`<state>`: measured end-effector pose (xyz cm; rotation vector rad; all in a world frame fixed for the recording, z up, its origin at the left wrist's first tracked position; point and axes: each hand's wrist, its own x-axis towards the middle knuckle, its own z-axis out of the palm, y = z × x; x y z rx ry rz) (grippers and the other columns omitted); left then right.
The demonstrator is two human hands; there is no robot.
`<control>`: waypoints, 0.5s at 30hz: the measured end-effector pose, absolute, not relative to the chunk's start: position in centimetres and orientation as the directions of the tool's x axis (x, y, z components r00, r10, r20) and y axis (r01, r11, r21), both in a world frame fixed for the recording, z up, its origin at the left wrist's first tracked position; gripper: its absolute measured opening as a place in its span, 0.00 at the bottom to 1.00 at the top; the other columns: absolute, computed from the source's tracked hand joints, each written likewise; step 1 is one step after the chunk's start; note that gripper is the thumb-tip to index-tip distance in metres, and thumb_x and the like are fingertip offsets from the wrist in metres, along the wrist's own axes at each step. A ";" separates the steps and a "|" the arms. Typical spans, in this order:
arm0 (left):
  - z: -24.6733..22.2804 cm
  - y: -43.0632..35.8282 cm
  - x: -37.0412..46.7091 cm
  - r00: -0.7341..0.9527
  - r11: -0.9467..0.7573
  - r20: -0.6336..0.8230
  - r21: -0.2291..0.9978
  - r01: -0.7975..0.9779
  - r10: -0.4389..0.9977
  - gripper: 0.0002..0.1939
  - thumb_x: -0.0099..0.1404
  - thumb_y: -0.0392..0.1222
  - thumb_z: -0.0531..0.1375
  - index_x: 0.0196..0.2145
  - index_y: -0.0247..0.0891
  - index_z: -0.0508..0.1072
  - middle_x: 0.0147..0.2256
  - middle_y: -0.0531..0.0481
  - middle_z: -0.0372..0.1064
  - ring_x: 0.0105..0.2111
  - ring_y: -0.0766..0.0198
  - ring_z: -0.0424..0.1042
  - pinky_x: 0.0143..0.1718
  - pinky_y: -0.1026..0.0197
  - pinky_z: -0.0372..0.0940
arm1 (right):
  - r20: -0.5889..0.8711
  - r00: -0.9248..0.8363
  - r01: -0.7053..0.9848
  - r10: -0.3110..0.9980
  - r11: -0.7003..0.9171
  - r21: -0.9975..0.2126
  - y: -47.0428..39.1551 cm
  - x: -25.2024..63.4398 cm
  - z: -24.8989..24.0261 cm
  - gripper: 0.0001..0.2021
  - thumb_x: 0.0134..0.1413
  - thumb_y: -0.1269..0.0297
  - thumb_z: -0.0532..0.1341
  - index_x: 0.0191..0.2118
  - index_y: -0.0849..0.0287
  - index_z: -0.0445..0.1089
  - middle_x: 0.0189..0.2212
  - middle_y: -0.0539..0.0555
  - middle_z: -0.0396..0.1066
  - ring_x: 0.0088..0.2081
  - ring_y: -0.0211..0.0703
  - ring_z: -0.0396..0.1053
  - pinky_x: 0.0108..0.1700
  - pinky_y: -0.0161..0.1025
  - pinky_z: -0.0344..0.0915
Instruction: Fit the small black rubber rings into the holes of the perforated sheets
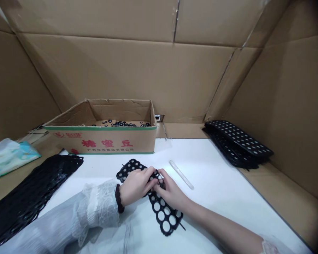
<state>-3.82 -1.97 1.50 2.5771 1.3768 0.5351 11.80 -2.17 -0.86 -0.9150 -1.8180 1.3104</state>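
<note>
A black strip full of round holes (163,209) lies slantwise over the white tabletop, its upper end at the left and its lower end towards me. My left hand (139,184) is closed on its middle, with thumb and fingers pinched together. From the right, my right hand (172,192) also grips the middle, fingertips close to those of the left. The fingers hide the part of the strip between them. A clear, pen-like stick (181,174) rests just right of my right hand.
A cardboard box (116,139) behind my hands contains many small black rings (124,124). Black perforated sheets are stacked at the right (235,141), and a long pile of black strips (29,190) lies at the left beside a tissue pack (12,158). Cardboard walls (122,70) surround the table.
</note>
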 end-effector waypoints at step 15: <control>0.3 -1.8 -3.6 0.439 -0.457 0.165 0.515 0.725 0.883 0.12 0.65 0.39 0.40 0.41 0.38 0.58 0.30 0.49 0.68 0.29 0.63 0.69 0.28 0.64 0.60 | 0.119 -0.492 0.290 0.863 0.291 -0.912 -2.3 11.9 -1.2 0.06 0.52 0.67 0.50 0.37 0.57 0.53 0.19 0.43 0.52 0.21 0.33 0.53 0.24 0.32 0.49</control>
